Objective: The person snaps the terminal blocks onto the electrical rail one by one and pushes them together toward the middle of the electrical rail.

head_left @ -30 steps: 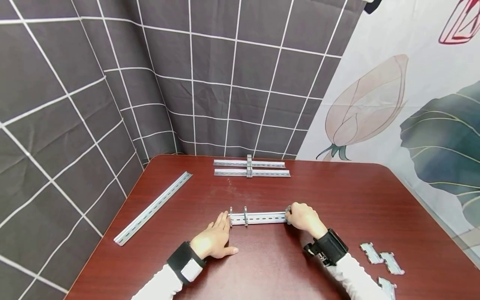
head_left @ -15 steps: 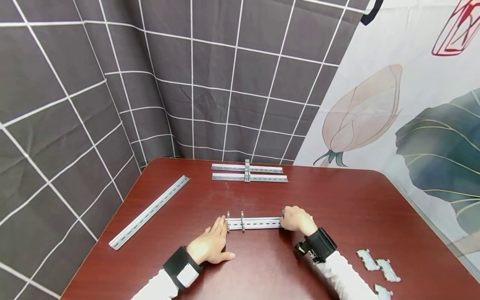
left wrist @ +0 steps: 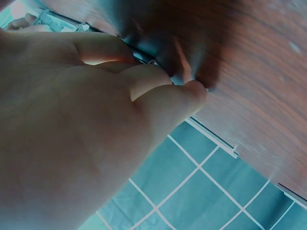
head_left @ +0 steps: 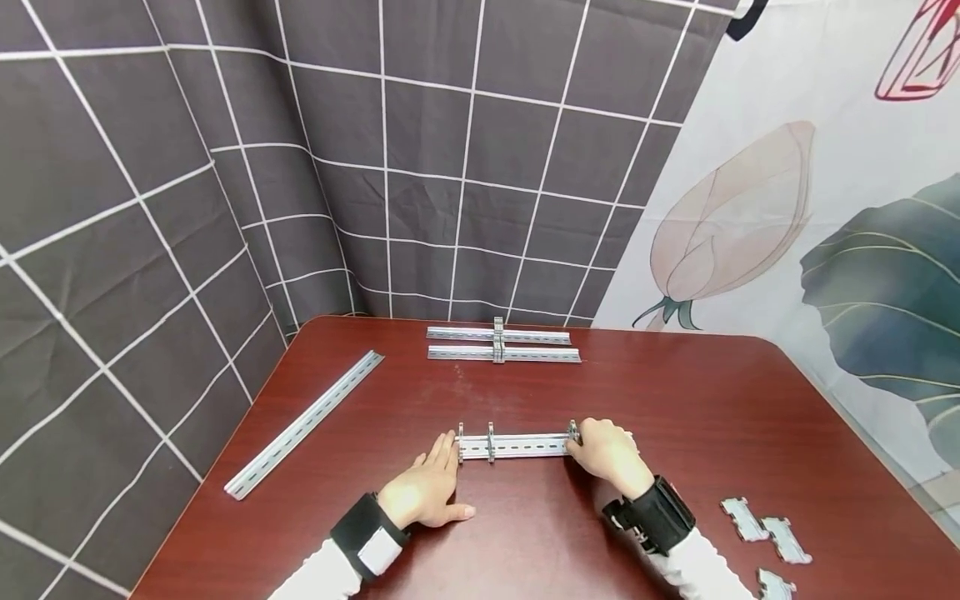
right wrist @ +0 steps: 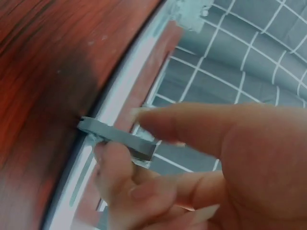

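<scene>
Metal rail [head_left: 528, 447] lies on the red-brown table [head_left: 480, 542], between the two hands of the person, running from left to right. Nearest, toward the right front, three loose flat metal pieces [head_left: 785, 540] lie on the table, and the closest one is partly cut off by the lower edge of the head view. Both forearms have white sleeves [head_left: 318, 573] and black wrist straps [head_left: 658, 514].

Left hand [head_left: 423, 490] is laid flat, with its fingers straight and close together and its thumb spread away to the side; the fingertips are at the left end of the rail. Right hand [head_left: 609, 454] has its fingers curled, with a narrow space only, and it holds the right clip [right wrist: 115, 135] between thumb and forefinger, at the right end of the rail. Two other thin clips [head_left: 491, 442] stand upright on the rail, near its left end.

Farther, a longer rail [head_left: 303, 427] lies slantwise at the left. Behind, two rails [head_left: 457, 353] lie parallel, with clips [head_left: 498, 341] across their middle. A grey checked curtain [head_left: 420, 200] hangs beyond the table.
</scene>
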Available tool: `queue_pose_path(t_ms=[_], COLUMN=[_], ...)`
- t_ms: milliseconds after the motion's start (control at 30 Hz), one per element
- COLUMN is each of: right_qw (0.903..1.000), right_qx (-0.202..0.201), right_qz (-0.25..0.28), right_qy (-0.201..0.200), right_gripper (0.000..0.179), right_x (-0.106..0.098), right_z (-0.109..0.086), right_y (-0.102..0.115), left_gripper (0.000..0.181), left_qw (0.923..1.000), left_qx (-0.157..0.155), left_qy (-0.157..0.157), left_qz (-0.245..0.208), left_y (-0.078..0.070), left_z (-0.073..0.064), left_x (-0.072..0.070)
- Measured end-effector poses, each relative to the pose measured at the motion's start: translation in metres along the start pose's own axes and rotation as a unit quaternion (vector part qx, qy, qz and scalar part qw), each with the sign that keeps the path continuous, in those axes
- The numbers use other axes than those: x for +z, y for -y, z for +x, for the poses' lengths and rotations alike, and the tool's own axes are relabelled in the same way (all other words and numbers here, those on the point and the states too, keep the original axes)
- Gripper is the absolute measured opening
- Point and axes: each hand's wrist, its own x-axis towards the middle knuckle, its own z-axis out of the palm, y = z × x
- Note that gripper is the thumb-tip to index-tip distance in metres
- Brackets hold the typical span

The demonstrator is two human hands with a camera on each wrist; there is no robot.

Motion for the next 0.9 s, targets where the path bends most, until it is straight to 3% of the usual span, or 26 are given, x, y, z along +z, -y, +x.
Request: queue_pose_path(t_ms=[400, 900], right_qw=[0.9969, 0.9951], right_qx=[-0.036, -0.065], right_qz=[0.032, 0.050], right_qy=[-0.063, -0.055], right_gripper=[0.043, 0.039], right_x=[-0.001, 0.009], right_z=[0.007, 0.003], right_y=[0.004, 0.025], left_gripper=[0.090, 0.089], left_qw=[1.0000, 1.0000], left_qx=[0.002, 0.005], left_qy=[-0.006, 0.001], left_qz=[0.000, -0.002], left_y=[0.003, 0.001], left_z=[0.002, 0.001], left_x=[-0.003, 0.000])
